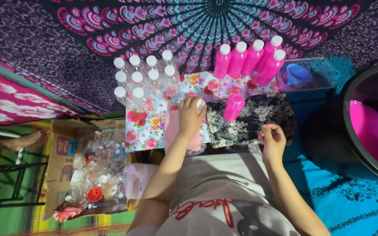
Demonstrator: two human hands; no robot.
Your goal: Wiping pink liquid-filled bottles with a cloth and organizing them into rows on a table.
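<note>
A person sits on the floor, seen from above, working among bottles on patterned cloths. The left hand (192,114) is curled around a small white cap (201,103) or clear bottle top, fingers closed on it, resting on a floral cloth (147,124); exactly what lies under the palm cannot be made out. The right hand (273,139) is loosely clenched near the body, and whether it holds something small is not clear. Just ahead of it, between the two hands, a pink-filled bottle (233,107) without its white cap stands on a dark flowered cloth (259,116). Beyond, a row of capped pink bottles (250,59) stands beside a cluster of empty clear bottles (143,76) with white caps. A large black tub (351,109) of pink liquid sits at the far right, and a cardboard box (60,157) of spare bottles lies at the left. To cap well, it would seem wise to steady the open bottle upright with one hand and seat the cap squarely before twisting, so nothing spills.
</note>
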